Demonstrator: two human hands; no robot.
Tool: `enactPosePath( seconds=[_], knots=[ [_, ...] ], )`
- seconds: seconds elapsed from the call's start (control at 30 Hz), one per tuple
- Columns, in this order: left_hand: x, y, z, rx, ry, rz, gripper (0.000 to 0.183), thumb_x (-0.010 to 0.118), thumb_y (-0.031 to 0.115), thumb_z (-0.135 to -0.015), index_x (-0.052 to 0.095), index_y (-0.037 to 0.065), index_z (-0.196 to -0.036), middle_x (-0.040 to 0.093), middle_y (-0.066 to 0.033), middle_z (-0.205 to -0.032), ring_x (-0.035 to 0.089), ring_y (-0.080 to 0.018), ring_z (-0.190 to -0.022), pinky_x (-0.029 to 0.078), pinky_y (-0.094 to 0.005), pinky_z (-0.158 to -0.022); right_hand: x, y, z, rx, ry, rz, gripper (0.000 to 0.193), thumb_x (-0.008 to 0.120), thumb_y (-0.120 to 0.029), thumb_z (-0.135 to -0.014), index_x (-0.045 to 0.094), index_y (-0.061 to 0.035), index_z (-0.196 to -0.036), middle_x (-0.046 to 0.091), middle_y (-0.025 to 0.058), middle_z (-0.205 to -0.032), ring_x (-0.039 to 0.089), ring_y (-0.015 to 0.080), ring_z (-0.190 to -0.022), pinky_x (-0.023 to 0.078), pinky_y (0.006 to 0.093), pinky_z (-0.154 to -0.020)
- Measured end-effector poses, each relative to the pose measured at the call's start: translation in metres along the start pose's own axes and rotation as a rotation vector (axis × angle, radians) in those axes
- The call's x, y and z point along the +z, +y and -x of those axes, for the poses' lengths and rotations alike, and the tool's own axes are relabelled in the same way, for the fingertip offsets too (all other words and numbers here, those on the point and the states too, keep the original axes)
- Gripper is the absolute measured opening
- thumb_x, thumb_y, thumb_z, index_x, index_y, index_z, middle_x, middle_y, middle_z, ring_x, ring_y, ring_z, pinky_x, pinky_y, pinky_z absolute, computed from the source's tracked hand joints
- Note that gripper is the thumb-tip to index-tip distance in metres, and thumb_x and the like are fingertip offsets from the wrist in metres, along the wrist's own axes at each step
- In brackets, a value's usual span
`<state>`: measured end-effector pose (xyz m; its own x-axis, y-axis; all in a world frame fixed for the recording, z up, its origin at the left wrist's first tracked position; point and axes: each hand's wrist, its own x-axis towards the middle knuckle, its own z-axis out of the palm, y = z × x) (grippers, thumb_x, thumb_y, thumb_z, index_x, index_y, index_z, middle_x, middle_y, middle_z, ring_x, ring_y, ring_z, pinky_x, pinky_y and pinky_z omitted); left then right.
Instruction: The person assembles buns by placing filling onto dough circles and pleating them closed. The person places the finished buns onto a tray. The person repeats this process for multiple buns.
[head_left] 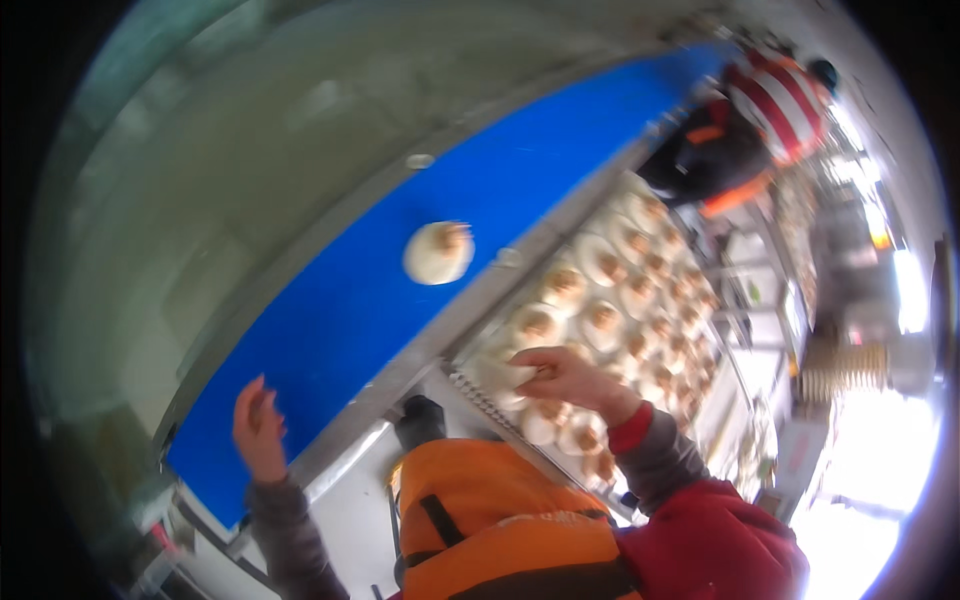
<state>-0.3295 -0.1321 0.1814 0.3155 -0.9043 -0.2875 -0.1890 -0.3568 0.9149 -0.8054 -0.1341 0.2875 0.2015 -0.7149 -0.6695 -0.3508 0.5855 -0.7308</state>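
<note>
My right hand (pixel 575 382) is over the near end of a tray, thumb and fingers pinched on the edge of a pale, flat dough round (pixel 503 373). Motion blur softens its outline, and my fingers hide part of it. Above the blue conveyor belt (pixel 345 300), at its near left end, my left hand (pixel 260 430) is raised with nothing in it, its fingers loosely bent and apart. Farther up the belt lies a single dough round (pixel 430 258) topped with a brown filling, out of reach of both hands' fingers.
To the right of the belt, the tray (pixel 530 440) carries several rows of filled dough rounds (pixel 603 318). A metal rail (pixel 420 350) edges the belt. A co-worker in a striped red-and-white top (pixel 780 105) stands at the far right end. Stacked items (pixel 845 370) and racks are beyond.
</note>
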Motion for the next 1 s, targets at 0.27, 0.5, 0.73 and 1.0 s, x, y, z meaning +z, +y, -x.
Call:
enactPosePath(
  seconds=[0.27, 0.5, 0.73, 1.0],
  knots=[
    [0.242, 0.08, -0.09, 0.694, -0.206, -0.614, 0.021, 0.058, 0.019, -0.098, 0.065, 0.008, -0.116, 0.058, -0.0147, -0.112, 0.063, -0.0324, -0.089, 0.053, -0.0399, -0.075, -0.04, 0.084, 0.131, 0.015, 0.172, -0.178, 0.034, 0.077, -0.019, -0.087, 0.067, -0.0017, -0.115, 0.066, -0.0006, -0.091, 0.059, 0.0074, -0.087, 0.049, 0.0255, -0.077],
    [0.195, 0.061, -0.071, 0.438, -0.124, -0.806, 0.026, 0.069, 0.026, -0.087, 0.06, 0.007, -0.102, 0.057, -0.0145, -0.11, 0.062, -0.0356, -0.095, 0.052, -0.0434, -0.082, -0.127, 0.111, 0.117, -0.128, 0.497, 0.044, 0.037, 0.075, -0.019, -0.087, 0.066, -0.0011, -0.117, 0.065, -0.0007, -0.084, 0.057, 0.0071, -0.079, 0.049, 0.026, -0.069],
    [0.095, 0.023, -0.062, 0.357, -0.124, -0.891, 0.038, 0.074, 0.021, -0.078, 0.056, 0.005, -0.108, 0.054, -0.0163, -0.115, 0.057, -0.039, -0.103, 0.05, -0.046, -0.087, -0.188, 0.138, 0.031, -0.041, 0.674, 0.211, 0.034, 0.07, -0.021, -0.087, 0.066, 0.0005, -0.114, 0.069, 0.0102, -0.091, 0.066, 0.017, -0.079, 0.054, 0.0323, -0.066],
    [-0.006, -0.009, -0.061, 0.092, -0.288, -0.846, 0.048, 0.078, 0.017, -0.071, 0.054, 0.003, -0.11, 0.059, -0.0142, -0.108, 0.061, -0.0302, -0.097, 0.052, -0.0437, -0.086, -0.154, 0.129, 0.051, -0.3, 1.048, 0.562, 0.021, 0.069, -0.014, -0.081, 0.065, -0.0049, -0.099, 0.061, 0.0139, -0.097, 0.063, 0.0354, -0.087, 0.053, 0.044, -0.074]
  ],
)
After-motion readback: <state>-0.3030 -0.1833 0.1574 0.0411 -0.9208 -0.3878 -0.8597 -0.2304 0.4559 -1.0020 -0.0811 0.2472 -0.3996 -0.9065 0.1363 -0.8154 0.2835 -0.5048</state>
